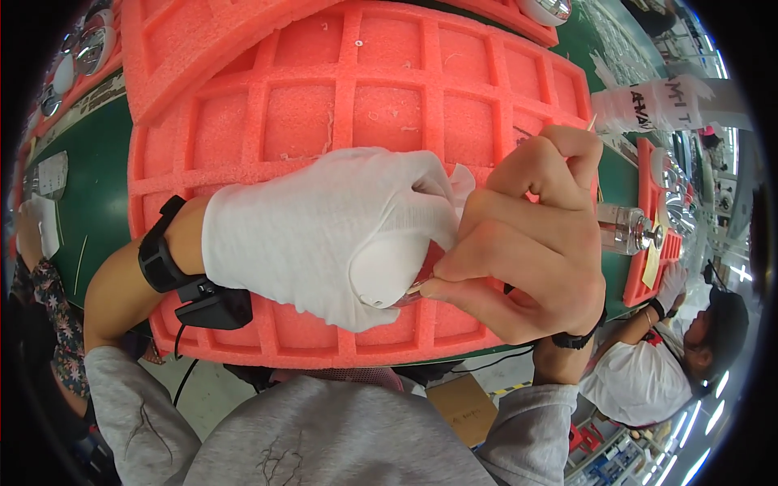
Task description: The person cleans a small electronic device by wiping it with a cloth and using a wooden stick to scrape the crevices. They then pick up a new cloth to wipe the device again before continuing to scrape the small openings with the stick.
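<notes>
My left hand, in a white cloth glove, is wrapped round a smooth, white, rounded part with a small mark near its lower edge. Against that edge, my bare right hand pinches with thumb and forefinger the tip of something thin and pale. A thin, pale point also shows beyond the right hand's curled fingers; I cannot tell if both belong to one stick. Both hands are above a red foam tray with square pockets. A clear bottle with a metal top lies or stands just right of my right hand.
Another red foam tray overlaps the far left of the first. Shiny domed parts sit in a tray at far left. The green table shows on both sides. A plastic-wrapped post stands at right, and a co-worker is beyond.
</notes>
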A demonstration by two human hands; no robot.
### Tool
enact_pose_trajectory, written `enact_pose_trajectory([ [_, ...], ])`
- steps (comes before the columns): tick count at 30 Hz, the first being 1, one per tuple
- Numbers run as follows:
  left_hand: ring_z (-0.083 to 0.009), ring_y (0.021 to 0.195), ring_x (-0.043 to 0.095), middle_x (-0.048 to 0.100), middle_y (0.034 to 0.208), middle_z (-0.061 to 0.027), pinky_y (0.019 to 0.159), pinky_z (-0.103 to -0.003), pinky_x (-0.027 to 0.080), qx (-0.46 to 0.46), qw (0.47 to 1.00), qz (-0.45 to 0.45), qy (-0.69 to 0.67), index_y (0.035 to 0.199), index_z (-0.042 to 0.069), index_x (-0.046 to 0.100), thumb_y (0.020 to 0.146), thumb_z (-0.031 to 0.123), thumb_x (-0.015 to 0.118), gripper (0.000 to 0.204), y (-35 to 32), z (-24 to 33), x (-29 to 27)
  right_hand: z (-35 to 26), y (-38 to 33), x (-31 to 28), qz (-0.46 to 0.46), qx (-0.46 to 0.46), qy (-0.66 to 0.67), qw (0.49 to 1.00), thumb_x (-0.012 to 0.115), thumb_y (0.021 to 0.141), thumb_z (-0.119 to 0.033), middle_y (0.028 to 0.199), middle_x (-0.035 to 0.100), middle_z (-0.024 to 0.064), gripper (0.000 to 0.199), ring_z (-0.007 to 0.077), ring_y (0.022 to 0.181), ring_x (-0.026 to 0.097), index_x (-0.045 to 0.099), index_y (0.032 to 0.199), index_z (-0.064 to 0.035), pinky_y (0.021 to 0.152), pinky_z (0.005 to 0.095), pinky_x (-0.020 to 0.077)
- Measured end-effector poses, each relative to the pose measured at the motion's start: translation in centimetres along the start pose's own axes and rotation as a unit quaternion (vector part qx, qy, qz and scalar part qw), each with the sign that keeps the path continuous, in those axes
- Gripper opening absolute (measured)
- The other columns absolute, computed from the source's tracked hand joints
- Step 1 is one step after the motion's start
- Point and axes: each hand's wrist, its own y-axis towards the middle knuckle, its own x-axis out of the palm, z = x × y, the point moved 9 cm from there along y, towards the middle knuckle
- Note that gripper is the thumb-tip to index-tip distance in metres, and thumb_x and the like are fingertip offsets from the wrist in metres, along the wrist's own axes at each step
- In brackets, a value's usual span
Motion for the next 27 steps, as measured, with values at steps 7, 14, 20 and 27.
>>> enact_pose_trajectory([
  [7,-0.0336,0.108,0.057,0.054,0.123,-0.0117,0.089,-0.043,0.05,0.012,1.0,0.001,0.005,0.114,0.009,0.064,0.063,0.027,0.089,0.059,-0.1,-0.1,-0.1,0.0,0.2,0.1,0.0,0.005,-0.012,1.0,0.087,0.059,-0.035,0.07,0.062,-0.0053,0.029,0.021,0.073,0.049,0.066,0.07,-0.0179,0.081,0.0418,0.0294],
  [14,-0.0338,0.11,0.058,0.055,0.127,-0.0121,0.091,-0.043,0.05,0.016,1.0,-0.011,0.018,0.118,0.01,0.064,0.063,0.027,0.088,0.063,-0.2,0.2,0.1,0.3,0.2,-0.3,0.003,0.022,-0.032,0.999,0.087,0.06,-0.036,0.068,0.06,-0.0052,0.031,0.0211,0.074,0.049,0.064,0.069,-0.0184,0.081,0.0423,0.0296],
  [20,-0.0338,0.111,0.058,0.055,0.127,-0.0123,0.091,-0.043,0.051,-0.006,1.0,-0.001,0.009,0.117,0.01,0.065,0.062,0.027,0.088,0.061,0.0,-0.2,0.0,0.7,0.2,-0.9,0.002,0.022,-0.047,0.999,0.087,0.062,-0.038,0.067,0.059,-0.0056,0.029,0.0215,0.075,0.05,0.066,0.07,-0.0191,0.081,0.0425,0.0288],
  [27,-0.0337,0.11,0.058,0.056,0.127,-0.0124,0.09,-0.043,0.051,-0.02,1.0,-0.006,0.006,0.117,0.01,0.065,0.062,0.027,0.088,0.061,0.0,-0.1,0.0,0.1,0.2,-0.4,0.002,0.002,-0.011,1.0,0.087,0.063,-0.037,0.067,0.06,-0.0059,0.027,0.0219,0.075,0.05,0.067,0.071,-0.0203,0.081,0.0427,0.028],
])
